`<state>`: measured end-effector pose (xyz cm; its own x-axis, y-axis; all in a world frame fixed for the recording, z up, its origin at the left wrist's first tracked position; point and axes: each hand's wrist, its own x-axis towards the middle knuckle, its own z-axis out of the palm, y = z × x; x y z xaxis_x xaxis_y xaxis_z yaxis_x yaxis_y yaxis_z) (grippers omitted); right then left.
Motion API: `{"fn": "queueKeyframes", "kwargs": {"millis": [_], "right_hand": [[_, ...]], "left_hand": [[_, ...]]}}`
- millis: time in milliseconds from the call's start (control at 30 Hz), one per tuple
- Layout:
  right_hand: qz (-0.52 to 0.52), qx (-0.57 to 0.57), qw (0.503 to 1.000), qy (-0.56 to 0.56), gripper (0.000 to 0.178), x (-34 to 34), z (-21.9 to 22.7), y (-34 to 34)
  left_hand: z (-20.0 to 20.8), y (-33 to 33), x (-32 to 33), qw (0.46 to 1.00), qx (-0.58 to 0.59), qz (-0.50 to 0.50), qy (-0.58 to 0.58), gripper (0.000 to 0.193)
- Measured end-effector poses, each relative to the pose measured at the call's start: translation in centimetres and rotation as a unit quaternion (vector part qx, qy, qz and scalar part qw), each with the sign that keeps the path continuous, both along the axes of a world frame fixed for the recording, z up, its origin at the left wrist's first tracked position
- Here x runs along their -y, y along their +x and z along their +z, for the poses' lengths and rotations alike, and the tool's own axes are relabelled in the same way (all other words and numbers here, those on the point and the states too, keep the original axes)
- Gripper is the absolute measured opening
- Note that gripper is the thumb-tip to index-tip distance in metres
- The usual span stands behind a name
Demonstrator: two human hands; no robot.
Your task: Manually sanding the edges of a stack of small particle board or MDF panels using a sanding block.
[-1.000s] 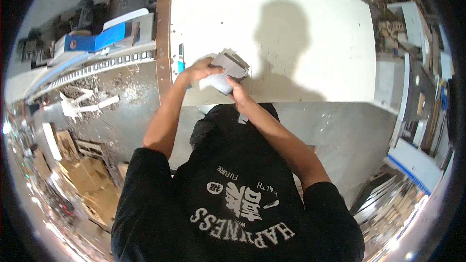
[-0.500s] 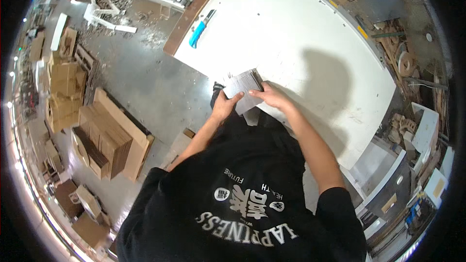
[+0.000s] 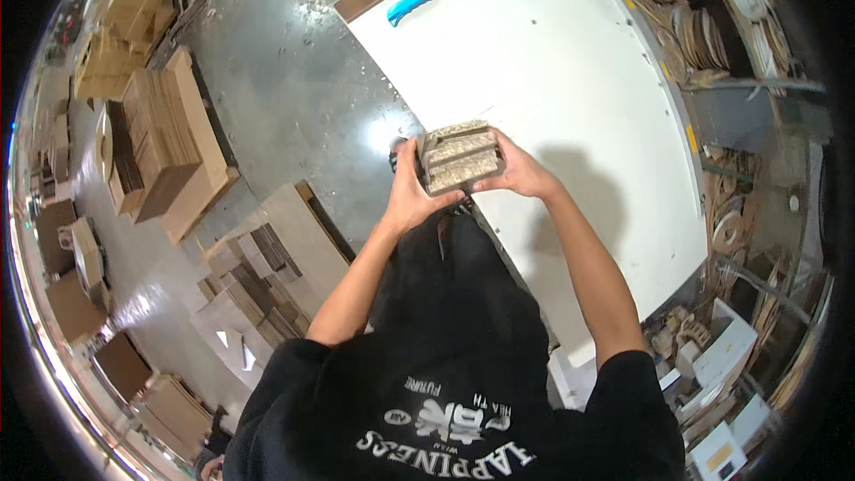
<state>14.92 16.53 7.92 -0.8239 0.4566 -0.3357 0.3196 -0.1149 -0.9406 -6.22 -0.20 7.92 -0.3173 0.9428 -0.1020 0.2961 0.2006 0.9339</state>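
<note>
A small stack of particleboard blocks (image 3: pixel 461 158) is held between my two hands, its rough, crumbly cut edges facing up. My left hand (image 3: pixel 412 199) grips its left side, with the thumb along the lower edge. From the right, my right hand (image 3: pixel 524 173) closes around the opposite end. The stack is just over the near left edge of a white tabletop (image 3: pixel 570 62). Farther off on that tabletop, near its brown edge strip, lies a blue utility knife (image 3: pixel 411 7) with its blade out.
To the left, a pallet (image 3: pixel 205 98) carries a stack of brown cardboard (image 3: pixel 160 138). Nearer me are flat boards with several offcuts (image 3: pixel 258 281) on them. Curved wooden scraps (image 3: pixel 686 40) and a rack stand beyond the tabletop's right side. Small dark chips dot the tabletop.
The stack has turned in my hands, from its smooth grey face to its rough edges. My left hand has shifted around its side. The view has swung, bringing the offcuts at left into sight.
</note>
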Motion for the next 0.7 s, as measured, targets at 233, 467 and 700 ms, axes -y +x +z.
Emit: {"fn": "queueKeyframes", "kwargs": {"millis": [233, 467, 700], "right_hand": [[0.04, -0.103, 0.952, 0.286, 0.119, -3.7, -5.5, -4.5], [0.038, -0.185, 0.974, 0.121, 0.133, -4.0, -9.4, -5.8], [0.011, -0.235, 0.953, 0.19, 0.14, -2.9, -11.5, -6.5]], "left_hand": [[-6.8, -3.4, -3.0, 0.994, -0.039, 0.048, 0.095, 0.131], [-11.2, -1.1, -2.7, 0.978, 0.127, 0.103, 0.128, 0.144], [-10.2, -0.4, -2.8, 0.972, 0.182, 0.104, 0.105, 0.141]]}}
